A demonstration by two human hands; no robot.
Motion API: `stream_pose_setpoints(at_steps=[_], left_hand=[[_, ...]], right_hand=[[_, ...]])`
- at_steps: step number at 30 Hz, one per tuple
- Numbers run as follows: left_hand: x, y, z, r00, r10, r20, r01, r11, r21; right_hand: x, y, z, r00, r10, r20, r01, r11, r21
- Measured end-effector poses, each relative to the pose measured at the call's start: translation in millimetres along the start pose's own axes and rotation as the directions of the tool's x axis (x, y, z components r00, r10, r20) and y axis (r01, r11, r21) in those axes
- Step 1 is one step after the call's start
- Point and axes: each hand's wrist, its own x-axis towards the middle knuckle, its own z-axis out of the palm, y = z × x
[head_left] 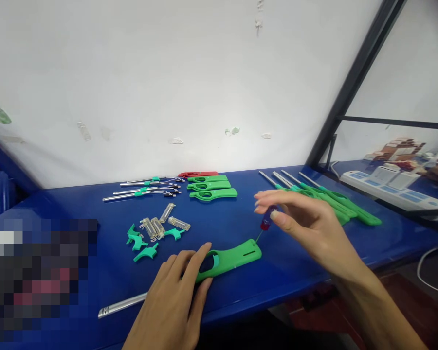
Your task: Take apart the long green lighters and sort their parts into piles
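My left hand (pixel 178 287) grips a green gas lighter (pixel 237 257) near its trigger opening and presses it onto the blue table (pixel 241 301). The lighter's metal tube (pixel 122 306) sticks out to the left from under the hand. My right hand (pixel 299 214) holds a small screwdriver (pixel 266 218) with a purple and red handle between thumb and fingers. The thin shaft slants down, and its tip meets the end of the green handle, at a small hole near the rim. A teal trigger shows inside the lighter's opening.
Teal triggers (pixel 146 253) and clear fuel tanks (pixel 153 228) lie left of centre. Behind them are metal tubes with wires (pixel 138 193), green handle shells (pixel 213 194) and a red shell (pixel 199 174). Several assembled lighters (pixel 336 201) lie right, near a power strip (pixel 394 189). A blurred patch covers the left.
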Motion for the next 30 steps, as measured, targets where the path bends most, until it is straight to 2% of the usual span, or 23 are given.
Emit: stream_pose_setpoints(at_steps=[2,6,9,13,17,24,27,30], left_hand=[[0,-1,0.0,1.000,0.003,0.002,-0.003,1.000,0.002],[0,-3,1.4,1.000,0.003,0.023,-0.003,1.000,0.008],[-1,-4,2.1,0.999,0.000,0.035,-0.001,1.000,0.016],[-2,-4,1.7,1.000,0.010,0.028,-0.011,1.000,0.025],[-2,-4,1.1,0.999,0.014,0.029,-0.015,1.000,0.026],[-1,-3,0.3,0.999,0.012,0.038,-0.013,0.999,0.029],[-2,-5,0.7,1.000,0.015,0.024,-0.016,0.999,0.039],[-2,-8,1.2,0.999,0.033,0.013,-0.034,0.998,0.053]], right_hand=[[1,1,0,1.000,-0.030,-0.002,0.030,0.999,-0.040],[1,1,3,0.990,-0.073,-0.123,0.064,0.995,-0.079],[2,1,2,0.985,-0.028,-0.168,0.013,0.996,-0.084],[4,4,2,0.987,0.022,-0.156,-0.032,0.998,-0.059],[2,10,7,0.984,-0.032,-0.178,0.035,0.999,0.013],[-21,13,0,0.979,-0.002,-0.204,0.007,1.000,0.021],[-20,7,-1,0.987,0.004,-0.159,-0.003,1.000,0.007],[-5,-1,1,0.995,-0.003,-0.100,-0.001,0.999,-0.036]])
